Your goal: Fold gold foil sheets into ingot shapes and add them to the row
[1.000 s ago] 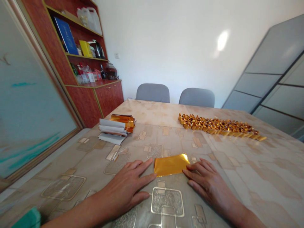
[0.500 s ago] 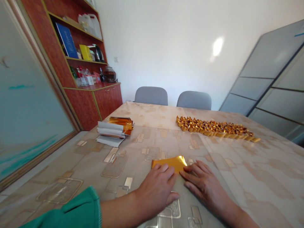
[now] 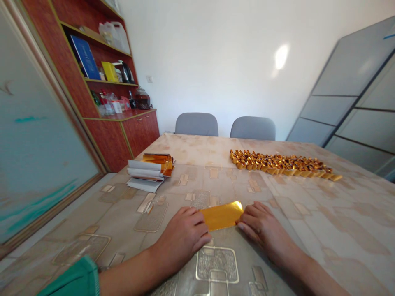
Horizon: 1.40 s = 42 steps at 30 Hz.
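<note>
The room is a plain white-walled office, with a long table (image 3: 279, 250) under a patterned, glossy beige cover filling the lower view. At 9 o'clock stands a large pale-teal glass panel (image 3: 40, 127), and at 2 o'clock a grey framed partition (image 3: 348, 94) leans into view. A red wooden cabinet (image 3: 120, 139) sits at 10 o'clock, its shelves holding a blue book (image 3: 83, 61), an electric kettle (image 3: 125, 72) and a glass jar (image 3: 142, 100), among other clutter. Two grey chairs (image 3: 196, 124) (image 3: 253, 128) stand side by side at 12 o'clock, beyond the far edge of the table.

On the table, at 1 o'clock, lies a long band of folded gold ingot shapes (image 3: 279, 166), packed closely together. At 11 o'clock is a stack of white paper (image 3: 145, 173), with gold foil strips (image 3: 158, 163) on top of it.

Nearest the person, a sheet of gold foil (image 3: 221, 216) lies flat on the table at 12 o'clock, between the two hands. The left hand (image 3: 182, 236), with a green sleeve (image 3: 70, 279) at its arm, rests palm-down against the sheet's left end; the right hand (image 3: 262, 226) lies the same way at its right end. Neither hand is clenched — whether either one actually pinches the foil, I cannot tell.
</note>
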{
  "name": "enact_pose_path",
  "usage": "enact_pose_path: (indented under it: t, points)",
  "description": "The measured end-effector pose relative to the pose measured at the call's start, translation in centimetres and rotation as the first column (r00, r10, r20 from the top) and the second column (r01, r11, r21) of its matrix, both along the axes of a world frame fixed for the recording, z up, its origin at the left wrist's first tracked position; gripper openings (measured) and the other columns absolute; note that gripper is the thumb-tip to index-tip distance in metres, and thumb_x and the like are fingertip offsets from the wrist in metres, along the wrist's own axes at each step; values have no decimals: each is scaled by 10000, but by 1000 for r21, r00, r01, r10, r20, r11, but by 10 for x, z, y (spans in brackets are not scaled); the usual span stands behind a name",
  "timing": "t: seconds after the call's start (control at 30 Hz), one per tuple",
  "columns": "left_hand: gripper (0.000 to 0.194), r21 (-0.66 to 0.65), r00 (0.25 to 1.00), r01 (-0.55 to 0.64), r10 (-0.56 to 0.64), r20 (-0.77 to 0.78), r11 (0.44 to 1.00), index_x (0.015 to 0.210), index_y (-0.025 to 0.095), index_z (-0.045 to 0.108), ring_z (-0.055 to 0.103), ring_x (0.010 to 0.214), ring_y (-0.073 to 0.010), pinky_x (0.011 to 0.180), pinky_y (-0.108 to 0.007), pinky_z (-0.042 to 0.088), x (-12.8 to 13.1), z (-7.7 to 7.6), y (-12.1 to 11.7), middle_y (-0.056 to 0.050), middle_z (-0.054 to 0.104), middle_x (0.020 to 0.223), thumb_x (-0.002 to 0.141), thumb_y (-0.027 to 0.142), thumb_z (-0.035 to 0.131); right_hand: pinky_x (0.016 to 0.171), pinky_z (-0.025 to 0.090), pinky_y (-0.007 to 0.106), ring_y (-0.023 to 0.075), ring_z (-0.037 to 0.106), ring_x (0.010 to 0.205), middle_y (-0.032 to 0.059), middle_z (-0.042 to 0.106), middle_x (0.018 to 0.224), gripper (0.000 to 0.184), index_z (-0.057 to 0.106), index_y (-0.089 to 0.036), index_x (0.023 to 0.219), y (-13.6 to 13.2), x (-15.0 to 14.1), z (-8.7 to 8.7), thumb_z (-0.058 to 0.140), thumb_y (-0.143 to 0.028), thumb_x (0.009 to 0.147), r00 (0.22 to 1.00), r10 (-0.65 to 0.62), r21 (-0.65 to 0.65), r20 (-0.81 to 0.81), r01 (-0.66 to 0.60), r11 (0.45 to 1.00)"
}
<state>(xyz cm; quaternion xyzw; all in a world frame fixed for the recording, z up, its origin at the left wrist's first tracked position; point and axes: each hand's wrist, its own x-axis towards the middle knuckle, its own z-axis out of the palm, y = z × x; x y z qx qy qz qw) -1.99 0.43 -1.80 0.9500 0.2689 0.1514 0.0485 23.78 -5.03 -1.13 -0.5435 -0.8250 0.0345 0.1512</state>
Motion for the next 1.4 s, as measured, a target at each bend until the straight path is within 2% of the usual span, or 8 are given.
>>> enact_pose_path:
  t: [0.17,0.3,0.6,0.83,1.07,1.17,1.27,1.4]
  points:
    - [63,-106,992,-127,129,13,986,794,173,651,572,905,-215,785,-336,455,23,-4,19,-45,659,951,838,209,679,821,439,343,227,594,915,68,678,961,83,707,-201,851,44,-11,2,642,-155,830,996,-67,-85,58,72,994]
    - [248,-135,986,-113,128,108,984,1044,203,650,544,1088,-256,943,-405,446,22,-12,20,-59,629,1201,799,165,662,874,425,379,264,568,1024,105,647,1117,420,652,-181,1148,64,-8,-3,667,-134,731,999,-18,-162,-33,13,987]
    - [584,-150,972,-37,71,224,988,1332,178,500,507,1220,-255,1058,-428,412,24,-18,20,-106,564,1362,767,57,583,743,416,308,196,577,818,16,645,825,194,633,-186,785,56,-9,0,669,-38,665,985,-29,-206,-171,-7,979]
    - [118,-49,927,-1,20,374,999,940,173,674,589,826,-195,726,-303,476,11,-9,26,-48,660,847,899,136,570,748,414,287,173,578,809,-21,620,776,273,579,-207,735,45,-13,8,535,47,647,888,106,-13,-447,-124,992]
    - [207,-132,850,71,9,527,989,946,157,724,591,730,-164,662,-264,434,7,-3,25,-52,666,790,925,153,518,667,435,301,178,583,695,5,645,697,68,641,-210,695,49,7,14,664,-184,754,812,0,-51,-584,-36,998]
    - [190,-478,770,-45,335,542,877,678,148,659,522,590,-130,553,-234,377,11,-1,25,0,571,613,848,215,607,591,457,283,165,583,631,10,651,683,231,656,-200,722,53,17,12,646,-410,818,701,-125,-169,-702,6,986]
    - [156,-777,659,39,568,493,628,688,161,580,447,470,-87,444,-201,328,16,-1,26,39,530,582,775,274,643,586,478,304,187,598,641,34,662,697,307,660,-192,743,58,22,8,606,-479,839,667,-182,-155,-722,101,983]
    - [282,-872,530,193,700,479,450,798,191,494,443,396,-58,384,-171,343,19,-3,24,61,569,615,706,344,713,784,488,387,247,595,884,91,681,961,187,668,-208,942,50,4,12,634,-367,849,699,-156,37,-698,253,967]
